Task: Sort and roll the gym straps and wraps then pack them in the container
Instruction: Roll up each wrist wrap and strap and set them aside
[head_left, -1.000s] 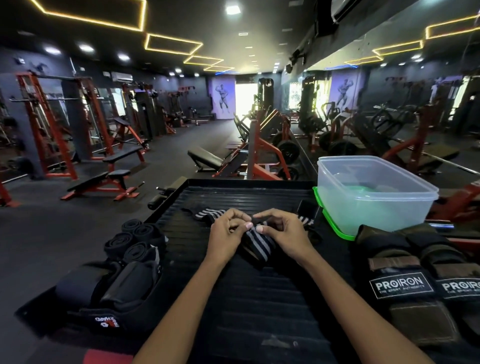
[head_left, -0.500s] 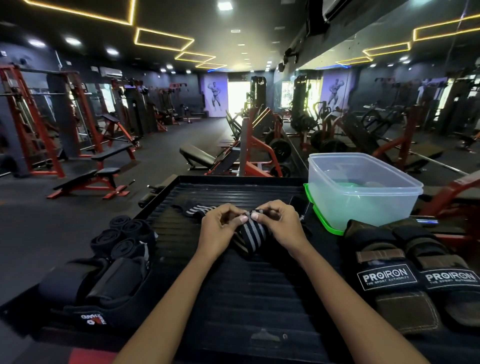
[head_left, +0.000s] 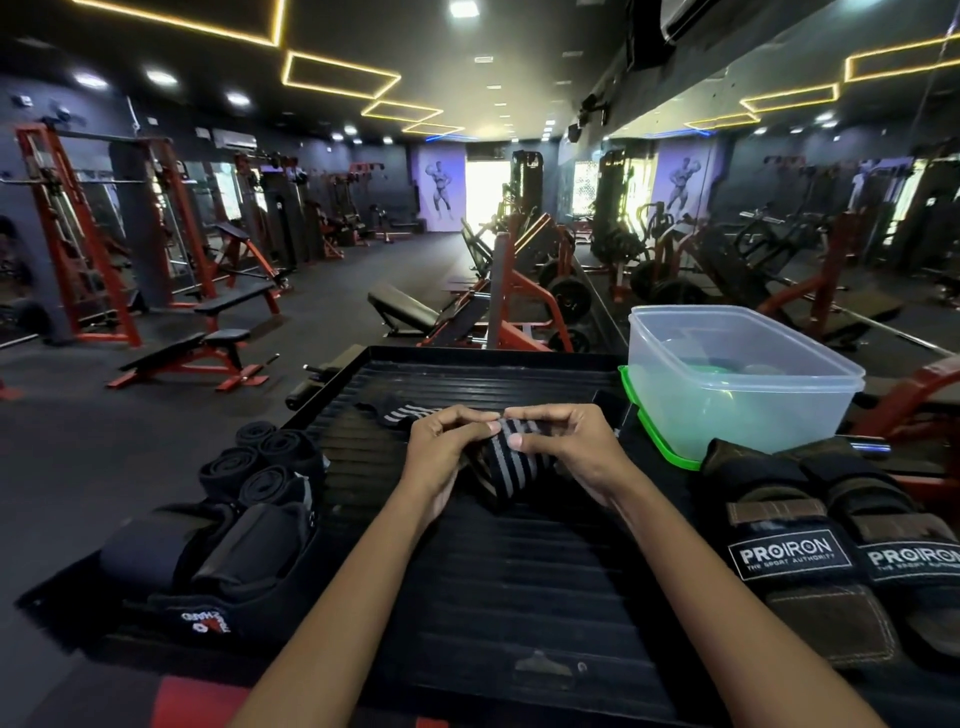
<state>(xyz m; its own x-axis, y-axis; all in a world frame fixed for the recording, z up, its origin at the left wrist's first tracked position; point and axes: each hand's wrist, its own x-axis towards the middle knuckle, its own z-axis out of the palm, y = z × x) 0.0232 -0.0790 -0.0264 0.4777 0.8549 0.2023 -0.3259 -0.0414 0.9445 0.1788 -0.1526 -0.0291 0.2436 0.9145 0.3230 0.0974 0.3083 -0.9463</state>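
**Now the striped wrap is nearly rolled**

Over the last second we have gathered more of the striped wrap (head_left: 506, 460) into the bundle between our hands. Earlier a longer stretch lay flat toward the far left; now only a short striped tail (head_left: 402, 413) trails out on the ribbed tabletop (head_left: 519, 582). The roll looks thicker and sits closer to us.

Our left hand (head_left: 447, 449) curls around the left end of the roll, fingertips pinching its top edge. Our right hand (head_left: 563, 447) grips the right end the same way, thumb pressed against the stripes. Both hands hold the wrap just above the tabletop, near its middle.

We judge this wrap to be close to finished: a few more turns should take up the tail.

To our left, 4 black rolls (head_left: 262, 462) already stand together beside folded black pads (head_left: 218, 556). The clear container (head_left: 737, 374), resting on its green lid (head_left: 660, 441), stands at the far right, apparently not yet packed. 2 PROIRON straps (head_left: 841, 551) lie unrolled in front of it, so sorting is well short of done.
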